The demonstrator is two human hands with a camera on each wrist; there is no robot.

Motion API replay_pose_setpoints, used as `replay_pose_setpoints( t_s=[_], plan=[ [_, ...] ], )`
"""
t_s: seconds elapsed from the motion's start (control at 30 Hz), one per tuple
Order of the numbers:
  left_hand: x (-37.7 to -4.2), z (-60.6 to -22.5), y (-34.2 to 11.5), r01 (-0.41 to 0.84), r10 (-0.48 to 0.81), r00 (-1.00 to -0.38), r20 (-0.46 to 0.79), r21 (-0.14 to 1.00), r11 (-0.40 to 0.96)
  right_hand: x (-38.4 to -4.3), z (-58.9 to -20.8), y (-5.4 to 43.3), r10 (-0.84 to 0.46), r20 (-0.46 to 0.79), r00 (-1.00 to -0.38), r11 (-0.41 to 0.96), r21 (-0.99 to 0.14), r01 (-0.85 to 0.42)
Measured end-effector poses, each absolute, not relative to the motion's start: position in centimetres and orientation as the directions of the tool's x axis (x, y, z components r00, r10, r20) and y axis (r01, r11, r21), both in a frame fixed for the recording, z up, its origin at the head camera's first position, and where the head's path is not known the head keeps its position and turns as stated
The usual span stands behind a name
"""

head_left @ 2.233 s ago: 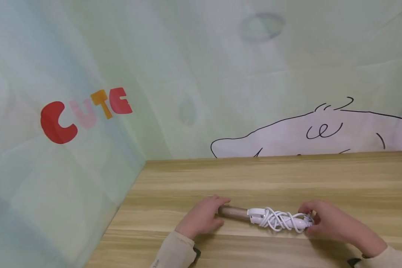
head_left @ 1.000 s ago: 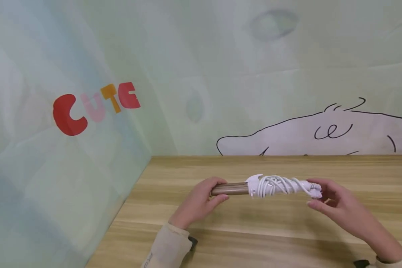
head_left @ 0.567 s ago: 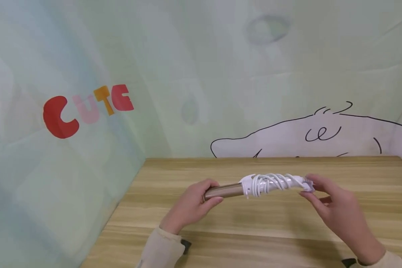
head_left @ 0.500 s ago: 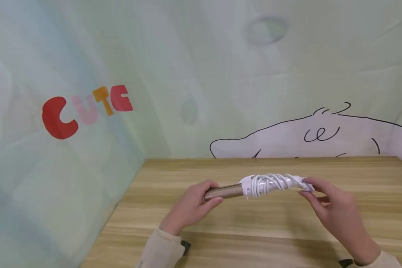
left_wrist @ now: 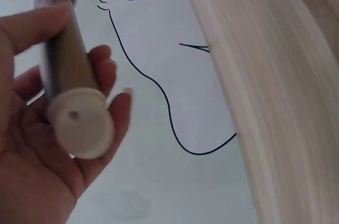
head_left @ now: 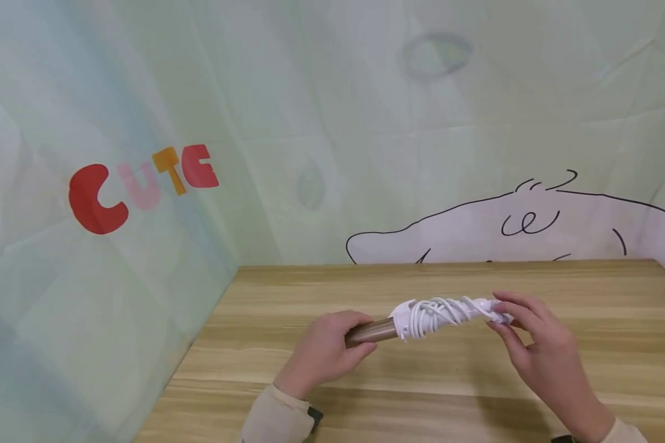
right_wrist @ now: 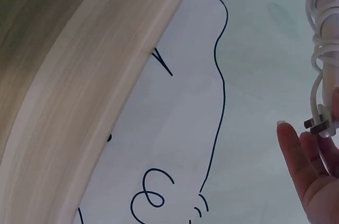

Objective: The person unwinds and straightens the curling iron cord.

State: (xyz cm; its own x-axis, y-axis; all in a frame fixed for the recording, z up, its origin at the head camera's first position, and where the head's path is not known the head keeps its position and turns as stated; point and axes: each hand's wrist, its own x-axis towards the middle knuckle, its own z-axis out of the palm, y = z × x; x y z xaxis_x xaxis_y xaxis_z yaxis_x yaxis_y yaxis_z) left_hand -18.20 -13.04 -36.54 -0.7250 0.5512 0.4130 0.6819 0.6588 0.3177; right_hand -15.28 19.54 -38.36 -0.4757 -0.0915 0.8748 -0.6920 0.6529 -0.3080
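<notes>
A curling iron point(head_left: 401, 320) with a brown barrel and white handle is held over the table, tilted up toward the right. Its white cord point(head_left: 440, 312) is wound in loops round the handle. My left hand point(head_left: 324, 349) grips the barrel; the left wrist view shows the round white end cap point(left_wrist: 85, 126) poking out past the fingers. At the opposite end my right hand point(head_left: 548, 354) pinches the plug, between thumb and fingers. The plug point(right_wrist: 323, 123) shows its metal prongs in the right wrist view, tucked against the handle end.
The wood-grain table point(head_left: 288, 289) lies under both hands. Behind it hangs a pale green cloth backdrop point(head_left: 310, 92) with a line-drawn animal, and a side panel carries red, pink and orange letters point(head_left: 98, 200).
The curling iron has come up off the table, the left hand taking hold of its barrel. In the last half second its handle dipped slightly while the right fingers shifted at the plug.
</notes>
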Motion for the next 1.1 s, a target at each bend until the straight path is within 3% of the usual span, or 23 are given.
replay_pose_setpoints(
  t_s=[0.27,0.6,0.87,1.1],
  plan=[
    [-17.8,-36.8,-12.6,0.752,0.661,-0.633,0.402,0.119,0.648,-15.1,-38.0,18.0,-0.126,0.937,-0.327,0.641,-0.175,-0.748],
    [-17.4,-37.2,-11.8,0.751,0.641,-0.573,0.51,0.014,0.66,-14.7,-38.5,16.6,-0.117,0.951,-0.287,0.641,-0.148,-0.753],
    [-16.9,-37.3,-10.9,0.659,0.574,-0.647,0.502,-0.011,0.752,-14.4,-38.5,15.9,-0.114,0.959,-0.261,0.693,-0.111,-0.712],
    [-16.7,-37.4,-10.4,0.631,0.544,-0.664,0.514,-0.006,0.775,-14.2,-38.5,15.9,-0.125,0.962,-0.241,0.707,-0.084,-0.702]
  ],
)
